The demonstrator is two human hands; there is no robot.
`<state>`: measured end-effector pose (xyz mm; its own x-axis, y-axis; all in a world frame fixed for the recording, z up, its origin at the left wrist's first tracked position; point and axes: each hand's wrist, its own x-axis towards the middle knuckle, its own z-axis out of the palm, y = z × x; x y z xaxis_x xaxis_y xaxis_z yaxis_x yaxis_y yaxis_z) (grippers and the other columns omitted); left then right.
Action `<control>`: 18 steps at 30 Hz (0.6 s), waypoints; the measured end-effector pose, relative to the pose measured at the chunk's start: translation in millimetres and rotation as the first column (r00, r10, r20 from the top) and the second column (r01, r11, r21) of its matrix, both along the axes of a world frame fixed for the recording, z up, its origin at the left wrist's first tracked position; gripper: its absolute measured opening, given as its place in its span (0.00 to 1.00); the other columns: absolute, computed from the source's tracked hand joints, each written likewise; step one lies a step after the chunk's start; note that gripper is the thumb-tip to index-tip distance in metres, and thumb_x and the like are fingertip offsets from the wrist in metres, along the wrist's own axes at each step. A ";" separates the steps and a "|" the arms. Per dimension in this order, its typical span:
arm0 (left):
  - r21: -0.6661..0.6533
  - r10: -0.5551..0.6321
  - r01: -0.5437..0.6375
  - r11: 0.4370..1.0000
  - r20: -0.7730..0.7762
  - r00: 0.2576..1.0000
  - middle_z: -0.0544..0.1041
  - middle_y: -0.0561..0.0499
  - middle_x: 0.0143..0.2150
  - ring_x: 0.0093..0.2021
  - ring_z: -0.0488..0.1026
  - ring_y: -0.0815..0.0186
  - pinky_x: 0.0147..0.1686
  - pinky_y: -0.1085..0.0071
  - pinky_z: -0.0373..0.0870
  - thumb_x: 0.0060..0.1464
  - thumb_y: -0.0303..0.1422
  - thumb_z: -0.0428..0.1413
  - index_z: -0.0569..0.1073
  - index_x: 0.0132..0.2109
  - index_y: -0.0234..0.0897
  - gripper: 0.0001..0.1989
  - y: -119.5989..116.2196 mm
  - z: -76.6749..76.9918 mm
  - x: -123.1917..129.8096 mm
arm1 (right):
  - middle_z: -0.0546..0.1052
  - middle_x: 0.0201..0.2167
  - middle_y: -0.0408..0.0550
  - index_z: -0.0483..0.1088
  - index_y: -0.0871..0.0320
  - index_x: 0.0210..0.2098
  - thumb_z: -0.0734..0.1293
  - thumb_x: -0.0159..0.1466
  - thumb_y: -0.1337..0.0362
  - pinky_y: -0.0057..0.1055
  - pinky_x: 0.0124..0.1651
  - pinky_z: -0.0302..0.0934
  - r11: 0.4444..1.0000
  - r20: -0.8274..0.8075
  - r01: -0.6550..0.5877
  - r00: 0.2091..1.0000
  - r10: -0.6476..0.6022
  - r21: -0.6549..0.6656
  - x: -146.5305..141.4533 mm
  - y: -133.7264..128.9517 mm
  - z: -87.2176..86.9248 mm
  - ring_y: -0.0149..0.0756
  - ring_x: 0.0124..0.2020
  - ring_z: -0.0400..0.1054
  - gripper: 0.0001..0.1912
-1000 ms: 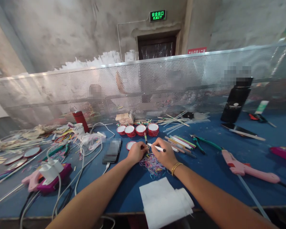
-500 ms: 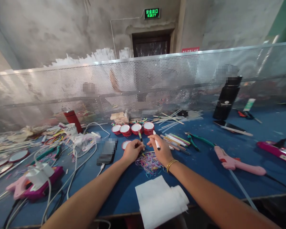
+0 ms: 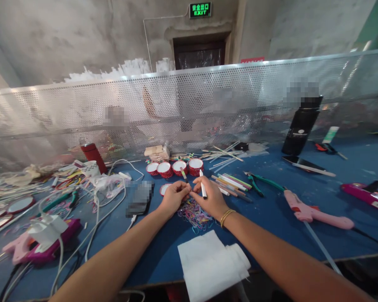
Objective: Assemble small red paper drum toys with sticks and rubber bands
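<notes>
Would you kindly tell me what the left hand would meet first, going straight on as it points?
Most likely the right hand, just ahead of the left hand; I cannot tell whether they touch.

The marker (image 3: 203, 185) is white and black, the bands (image 3: 195, 214) multicoloured.

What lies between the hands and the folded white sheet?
In the head view, a pile of small coloured bands and some bare blue tabletop.

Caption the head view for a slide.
Right hand holding a white marker, left hand pinching a slim strip, beside colourful loops.
</notes>
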<state>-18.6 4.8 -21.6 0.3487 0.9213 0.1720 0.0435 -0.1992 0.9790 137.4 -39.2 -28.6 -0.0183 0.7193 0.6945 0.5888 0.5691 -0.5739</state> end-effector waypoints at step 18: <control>-0.043 -0.025 0.026 0.999 0.037 0.999 0.64 0.58 0.18 0.19 0.56 0.75 0.20 0.76 0.51 0.40 0.49 0.65 0.73 0.30 0.34 0.22 -9.9 9.5 3.6 | 0.74 0.25 0.40 0.62 0.54 0.42 0.66 0.56 0.67 0.35 0.42 0.59 0.999 0.051 0.024 0.998 -0.027 0.042 -4.5 -3.3 3.6 0.37 0.30 0.70 0.15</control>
